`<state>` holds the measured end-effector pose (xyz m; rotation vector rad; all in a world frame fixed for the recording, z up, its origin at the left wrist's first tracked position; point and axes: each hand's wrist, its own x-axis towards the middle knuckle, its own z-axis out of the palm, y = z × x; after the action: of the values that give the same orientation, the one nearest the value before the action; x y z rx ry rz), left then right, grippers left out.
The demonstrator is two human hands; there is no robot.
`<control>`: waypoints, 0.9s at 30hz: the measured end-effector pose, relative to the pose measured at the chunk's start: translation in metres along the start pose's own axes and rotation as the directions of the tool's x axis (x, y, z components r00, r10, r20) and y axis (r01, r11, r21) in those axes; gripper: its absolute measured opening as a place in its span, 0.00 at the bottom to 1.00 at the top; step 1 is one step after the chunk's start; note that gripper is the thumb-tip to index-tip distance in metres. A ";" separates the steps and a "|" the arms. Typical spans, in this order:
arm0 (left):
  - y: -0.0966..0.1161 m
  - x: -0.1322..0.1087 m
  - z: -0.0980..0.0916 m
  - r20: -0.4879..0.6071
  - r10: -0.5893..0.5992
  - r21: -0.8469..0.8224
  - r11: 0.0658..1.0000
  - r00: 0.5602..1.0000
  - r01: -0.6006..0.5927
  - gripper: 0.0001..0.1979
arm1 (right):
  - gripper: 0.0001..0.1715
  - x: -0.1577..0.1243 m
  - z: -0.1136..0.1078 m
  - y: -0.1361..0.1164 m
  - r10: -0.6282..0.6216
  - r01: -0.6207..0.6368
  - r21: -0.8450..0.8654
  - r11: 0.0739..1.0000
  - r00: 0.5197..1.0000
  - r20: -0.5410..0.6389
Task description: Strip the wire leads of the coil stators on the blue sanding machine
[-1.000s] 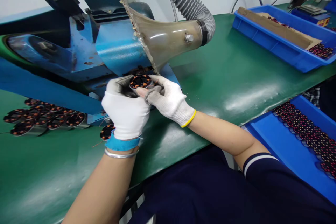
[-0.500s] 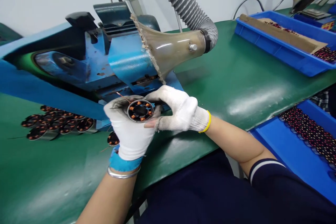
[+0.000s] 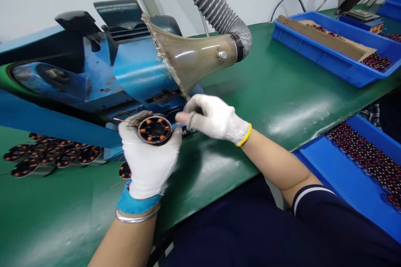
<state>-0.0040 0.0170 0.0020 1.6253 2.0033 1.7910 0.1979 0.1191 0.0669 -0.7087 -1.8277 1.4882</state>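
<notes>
My left hand (image 3: 150, 158), in a white glove with a blue wrist band, is closed round a wound motor stator (image 3: 154, 129). The stator's round face points up, showing copper coils on a black core inside a metal ring. A loose copper wire sticks out on its left, and thin leads extend on its right. Just right of the stator, my gloved right hand (image 3: 211, 117) has its thumb and finger pinched at a thin lead wire (image 3: 176, 127); a bare fingertip pokes out of the glove. The exact grip on the wire is partly hidden.
Behind my hands stands a blue machine (image 3: 140, 66) with a funnel-shaped hood (image 3: 197, 54) and grey hose (image 3: 216, 0). More stators (image 3: 50, 154) cluster at left; another (image 3: 124, 171) sits by my left wrist. Blue trays (image 3: 316, 52) of parts stand at right.
My right hand has drawn slightly away from the stator's right side, and thin leads now show between them. The left hand keeps its hold. The whole view has shifted a little.
</notes>
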 end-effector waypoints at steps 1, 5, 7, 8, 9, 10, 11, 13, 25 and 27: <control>0.000 -0.001 0.001 0.022 0.013 -0.030 0.999 1.000 -0.012 0.32 | 0.26 -0.001 0.003 0.000 0.020 -0.019 -0.017 1.000 0.999 0.051; 0.003 -0.004 0.004 0.107 0.043 -0.109 0.994 0.993 -0.031 0.30 | 0.28 0.004 0.009 0.008 -0.013 -0.006 0.225 0.974 0.997 0.080; 0.003 -0.005 0.005 0.095 0.033 -0.093 0.995 0.995 -0.024 0.29 | 0.30 0.009 0.006 0.012 0.008 0.022 0.359 0.933 0.997 -0.082; 0.003 -0.005 0.005 0.081 0.030 -0.081 0.996 0.996 -0.023 0.29 | 0.31 0.010 0.004 0.014 0.032 0.041 0.394 0.918 0.984 -0.177; 0.003 -0.005 0.005 0.071 0.026 -0.071 0.997 0.997 -0.021 0.29 | 0.31 0.011 0.003 0.014 0.055 0.056 0.404 0.913 0.965 -0.257; 0.002 -0.006 0.005 0.063 0.025 -0.069 0.997 0.998 -0.021 0.30 | 0.31 0.011 0.002 0.014 0.072 0.055 0.396 0.917 0.952 -0.298; 0.002 -0.007 0.005 0.068 0.025 -0.079 0.997 0.997 -0.020 0.30 | 0.29 0.010 0.003 0.013 0.080 0.036 0.380 0.924 0.955 -0.286; 0.004 -0.009 0.005 0.108 0.025 -0.121 0.993 0.994 -0.011 0.31 | 0.27 0.007 0.006 0.011 0.074 -0.007 0.357 0.934 0.982 -0.174; 0.007 -0.013 0.014 0.020 -0.100 -0.104 0.989 0.995 0.102 0.34 | 0.34 0.002 0.014 0.012 0.162 -0.137 0.219 0.966 0.982 -0.101; 0.004 -0.012 0.015 0.051 -0.087 -0.155 0.983 0.995 0.094 0.37 | 0.39 -0.003 0.021 0.011 0.126 -0.124 0.142 0.982 0.992 -0.007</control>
<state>0.0133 0.0191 -0.0078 1.4905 1.8342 1.8136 0.1835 0.1055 0.0525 -0.7752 -1.6724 1.6700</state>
